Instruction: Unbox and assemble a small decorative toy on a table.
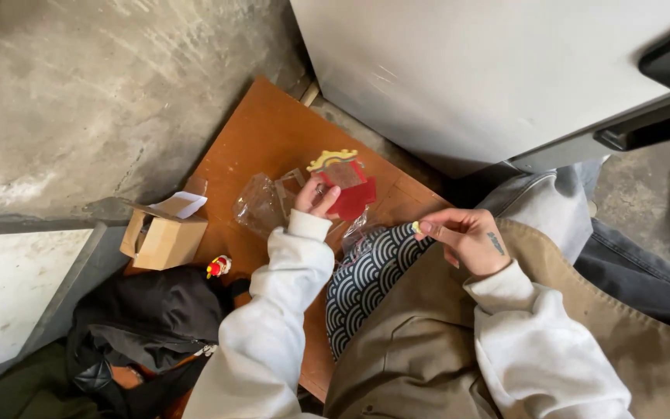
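The left hand point(316, 195) pinches the red flat piece point(353, 198) at its near edge, over the middle of the brown board point(261, 140); it looks thin, stiff, light and likely brittle, best held by its rim; the right hand point(467, 237) is closed on a small yellow bit point(415, 226), off the board's right edge; clear wrapper point(257, 206) lies beside.

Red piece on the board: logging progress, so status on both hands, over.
Left hand pinching red flat piece. Right hand holds small yellow bit at fingertips. Clear plastic bag beside the piece, nothing blocking.
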